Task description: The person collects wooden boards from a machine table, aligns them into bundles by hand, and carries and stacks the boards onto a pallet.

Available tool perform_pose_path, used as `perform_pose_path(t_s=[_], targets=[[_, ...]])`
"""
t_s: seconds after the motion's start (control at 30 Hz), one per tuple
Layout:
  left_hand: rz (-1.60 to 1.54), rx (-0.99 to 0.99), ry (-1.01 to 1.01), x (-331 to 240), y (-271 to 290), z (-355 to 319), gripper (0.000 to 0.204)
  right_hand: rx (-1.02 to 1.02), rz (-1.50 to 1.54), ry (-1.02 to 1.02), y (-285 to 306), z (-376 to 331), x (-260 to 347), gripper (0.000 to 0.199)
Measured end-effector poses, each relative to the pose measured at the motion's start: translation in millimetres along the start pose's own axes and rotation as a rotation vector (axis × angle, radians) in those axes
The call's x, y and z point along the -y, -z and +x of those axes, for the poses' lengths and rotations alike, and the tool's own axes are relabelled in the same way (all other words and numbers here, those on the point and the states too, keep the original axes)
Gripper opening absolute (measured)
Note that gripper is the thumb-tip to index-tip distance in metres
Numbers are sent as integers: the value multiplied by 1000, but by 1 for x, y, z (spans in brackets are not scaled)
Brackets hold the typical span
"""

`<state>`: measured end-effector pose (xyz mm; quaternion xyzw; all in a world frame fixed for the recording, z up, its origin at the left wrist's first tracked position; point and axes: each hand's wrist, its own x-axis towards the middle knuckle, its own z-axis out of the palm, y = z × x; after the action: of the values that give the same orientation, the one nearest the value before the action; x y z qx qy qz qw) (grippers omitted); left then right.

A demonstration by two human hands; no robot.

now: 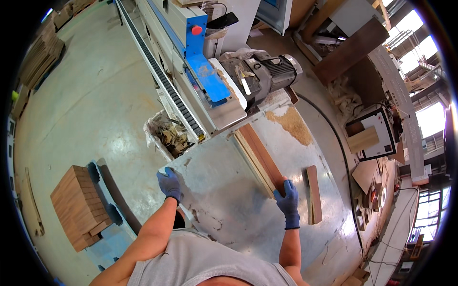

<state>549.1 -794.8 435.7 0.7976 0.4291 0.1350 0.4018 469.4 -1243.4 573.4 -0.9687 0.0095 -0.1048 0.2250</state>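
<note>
Two long wooden strips (263, 159), brown-faced with pale edges, lie together on a metal-topped table (229, 209). Their far ends reach toward the machine. My right hand (287, 202), in a blue glove, grips their near end with the thumb on the left side and the fingers over the end. At the table's left edge, my gloved left hand (169, 183) rests with its fingers extended, holding nothing that I can see. A shorter wooden strip (313, 194) lies by itself to the right of my right hand.
Ahead stands a machine with a blue guard (210, 78), a roller chain track (162, 71) and a motor (279, 71). Sawdust (291, 125) covers the table's far right. A scrap bin (167, 136) sits beyond the left edge; stacked wooden blocks (78, 205) stand left. A black cable (341, 148) runs along the right.
</note>
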Motion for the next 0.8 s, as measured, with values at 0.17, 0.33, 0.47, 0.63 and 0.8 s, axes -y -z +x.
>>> perform_pose_path(t_s=[0.17, 0.33, 0.47, 0.63, 0.8], targets=[[46, -13, 17, 6, -6, 5, 44, -74, -56, 47, -2, 18, 17, 69], [50, -11, 12, 0, -4, 2, 44, -135, -54, 68, -19, 55, 42, 68], [-8, 3, 7, -4, 1, 0, 44, -232, -25, 120, -38, 99, 73, 61], [31, -33, 24, -1, -1, 0, 44, -219, 69, 124, -66, 152, 95, 55], [3, 16, 34, -8, 5, -3, 45, -224, 131, 160, -91, 198, 105, 56]])
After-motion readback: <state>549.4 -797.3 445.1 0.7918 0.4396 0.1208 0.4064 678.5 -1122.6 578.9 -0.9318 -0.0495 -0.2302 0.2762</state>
